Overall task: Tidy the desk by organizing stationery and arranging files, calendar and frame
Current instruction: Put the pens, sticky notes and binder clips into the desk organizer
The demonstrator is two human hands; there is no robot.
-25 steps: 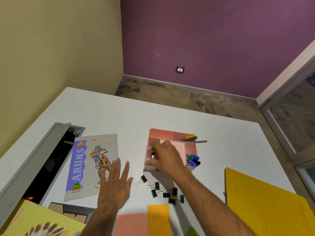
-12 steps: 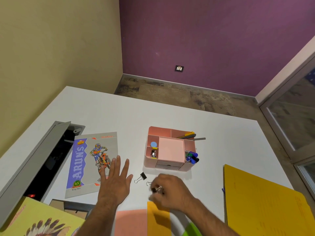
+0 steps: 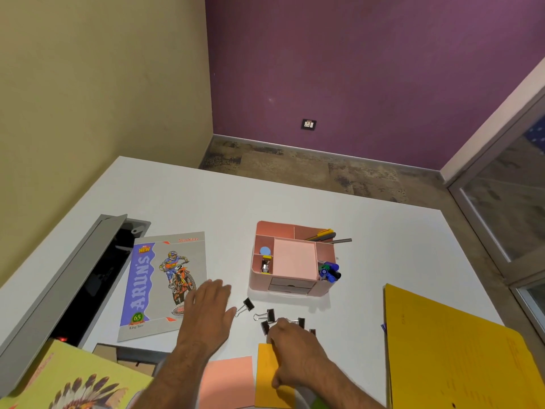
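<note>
Several binder clips (image 3: 267, 315) lie loose on the desk (image 3: 383, 261) just ahead of my right hand (image 3: 290, 351), which reaches down over the nearest of them, fingers curled at the cluster; whether it has one pinched I cannot tell, since the fingertips are hidden. My left hand (image 3: 208, 312) rests flat and spread, fingers straight, partly on the notebook (image 3: 165, 286), holding nothing. Nearer me lie sticky-note pads, pink (image 3: 227, 382) and orange (image 3: 267, 367), the right wrist crossing the orange one. I judge the clips light, stiff and a bit slippery on this smooth top; the black body is the surer hold, as the wire loops would swivel. One clip (image 3: 246, 306) sits apart, close to my left thumb. A yellow file (image 3: 457, 349) lies well off to the right. Farther on stands the pink organizer (image 3: 290, 283): its left slot holds what looks like a clip and something blue, the middle a pink pad, the right front blue markers (image 3: 330, 271), the back compartment pens (image 3: 324, 236) lying slanted over the rim.
</note>
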